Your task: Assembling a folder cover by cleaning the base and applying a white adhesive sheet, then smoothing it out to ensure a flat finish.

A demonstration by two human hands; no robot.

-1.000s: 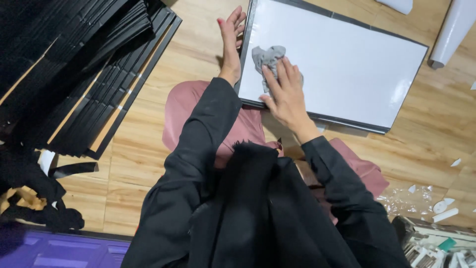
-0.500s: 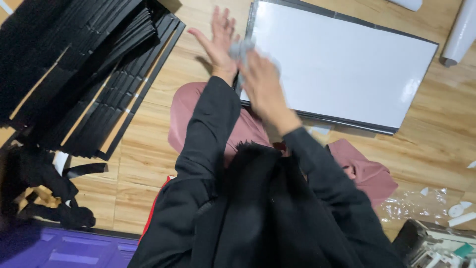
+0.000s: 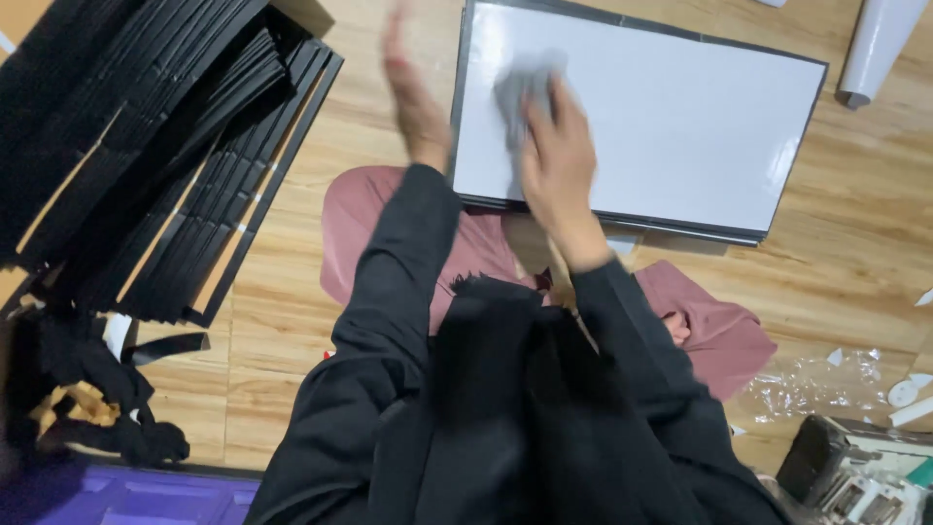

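Both hands (image 3: pixel 559 156) and cloth (image 3: pixel 520 87) motion-blurred

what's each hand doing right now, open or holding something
Left hand: open, fingers stretched, holding nothing, beside the left edge of the white board.
Right hand: pressing a grey cloth onto the board; grip blurred.

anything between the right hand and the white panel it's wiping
Only the grey cloth: it sits under the right hand, pressed on the white panel near its left edge. The rest of the panel shows bare.
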